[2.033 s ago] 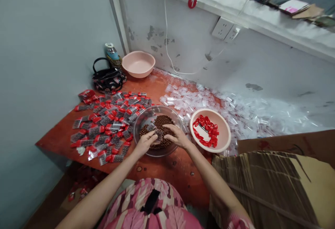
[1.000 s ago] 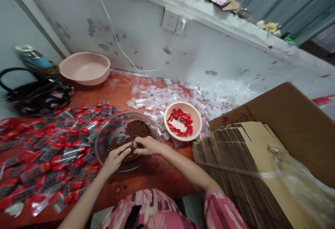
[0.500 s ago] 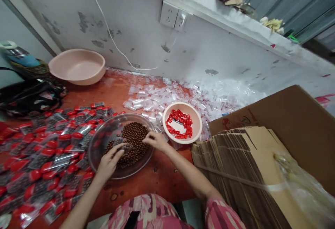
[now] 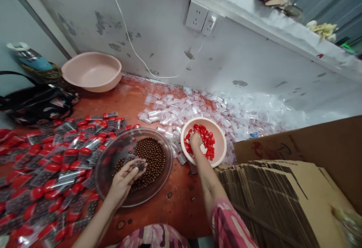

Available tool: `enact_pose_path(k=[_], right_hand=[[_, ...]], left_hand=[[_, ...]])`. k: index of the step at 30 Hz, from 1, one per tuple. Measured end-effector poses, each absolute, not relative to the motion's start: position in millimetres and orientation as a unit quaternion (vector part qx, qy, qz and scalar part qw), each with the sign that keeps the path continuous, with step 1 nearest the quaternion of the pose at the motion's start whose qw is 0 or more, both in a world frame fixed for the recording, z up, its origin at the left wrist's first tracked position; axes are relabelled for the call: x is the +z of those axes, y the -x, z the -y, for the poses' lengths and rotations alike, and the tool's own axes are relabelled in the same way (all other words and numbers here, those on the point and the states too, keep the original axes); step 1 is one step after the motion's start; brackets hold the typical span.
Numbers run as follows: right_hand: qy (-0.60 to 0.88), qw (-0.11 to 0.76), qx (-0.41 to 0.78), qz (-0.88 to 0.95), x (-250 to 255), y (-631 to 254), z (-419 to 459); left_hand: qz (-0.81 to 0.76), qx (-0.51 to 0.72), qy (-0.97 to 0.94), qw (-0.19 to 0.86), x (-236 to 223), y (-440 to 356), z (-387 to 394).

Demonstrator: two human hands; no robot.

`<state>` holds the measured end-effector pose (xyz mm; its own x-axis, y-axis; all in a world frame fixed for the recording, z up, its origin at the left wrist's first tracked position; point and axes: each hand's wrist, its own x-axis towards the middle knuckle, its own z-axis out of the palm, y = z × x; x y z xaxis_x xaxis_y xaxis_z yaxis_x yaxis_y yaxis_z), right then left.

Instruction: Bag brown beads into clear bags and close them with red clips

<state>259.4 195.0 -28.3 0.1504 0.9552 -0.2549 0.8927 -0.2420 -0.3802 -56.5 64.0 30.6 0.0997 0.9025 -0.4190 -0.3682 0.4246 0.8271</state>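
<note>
Two bare hands work above a red tabletop (image 4: 183,191), a pink patterned sleeve (image 4: 230,221) reaching in from the bottom edge and a stack of brown cardboard (image 4: 266,195) filling the lower right of the frame. Just left of bottom center, the left hand (image 4: 122,182) pinches a small clear container (image 4: 138,165) with dark contents between thumb and fingers, over a transparent basin (image 4: 134,204) of round brown beads (image 4: 152,157). Dozens of red-capped packs (image 4: 60,180) spread beside the basin across the lower left. Right of center, the right hand (image 4: 195,141) dips into a pale pink bowl (image 4: 223,151) among glossy red caps (image 4: 208,137); its fingertips are hidden, and whether they grip a cap cannot be told. Beyond the bowl, clear plastic pieces (image 4: 169,110) litter the table from the center toward the right. At left, a black patterned bag (image 4: 42,104) sits near a blue-banded bottle (image 4: 34,60) and a larger pink basin (image 4: 92,75). Behind them rises a gray wall (image 4: 166,44) with peeling paint, a dangling white cord (image 4: 130,44) and, at upper center, two outlet plates (image 4: 196,16) below a white ledge (image 4: 254,25).
</note>
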Motion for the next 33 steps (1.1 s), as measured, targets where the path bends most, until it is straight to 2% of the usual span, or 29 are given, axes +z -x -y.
enact_pose_path(k=[3,7,14,16,18,21,23,25,27,29,31,33], right_hand=[[0.838,0.063,0.191,0.507,-34.3,-255.6,-197.0],[0.865,0.088,0.184,0.459,-34.9,-257.9,-192.9],[0.828,0.227,0.225,0.461,-10.4,-263.3,-168.0],[0.782,0.293,0.281,0.473,4.2,-251.2,-155.1],[0.688,0.37,0.388,0.489,22.4,-233.0,-140.1],[0.552,0.385,0.512,0.534,50.1,-201.5,-118.5],[0.506,0.366,0.52,0.582,61.9,-180.7,-107.9],[0.508,0.301,0.463,0.661,63.9,-159.2,-100.7],[0.532,0.146,0.351,0.757,55.3,-135.5,-95.3],[0.533,-0.052,0.23,0.812,39.9,-110.4,-89.8],[0.522,-0.119,0.189,0.823,23.1,-87.3,-83.4],[0.507,-0.139,0.176,0.832,9.7,-70.0,-77.4]], left_hand=[[-0.449,0.49,-0.197,0.721,43.9,49.2,-70.1],[-0.377,0.513,-0.149,0.756,53.4,44.1,-77.8],[-0.345,0.511,-0.154,0.773,60.3,41.1,-79.4],[-0.349,0.508,-0.167,0.769,63.6,39.8,-75.9],[-0.352,0.51,-0.181,0.763,67.6,38.2,-71.5],[-0.366,0.512,-0.21,0.748,73.7,36.3,-64.0],[-0.385,0.515,-0.23,0.73,76.3,37.1,-58.6],[-0.404,0.529,-0.237,0.707,76.8,40.8,-52.5],[-0.419,0.549,-0.236,0.684,75.6,47.7,-45.1],[-0.43,0.56,-0.238,0.667,74.3,56.8,-35.9],[-0.428,0.575,-0.237,0.656,74.3,66.6,-25.3],[-0.411,0.608,-0.223,0.642,75.7,75.6,-14.4]])
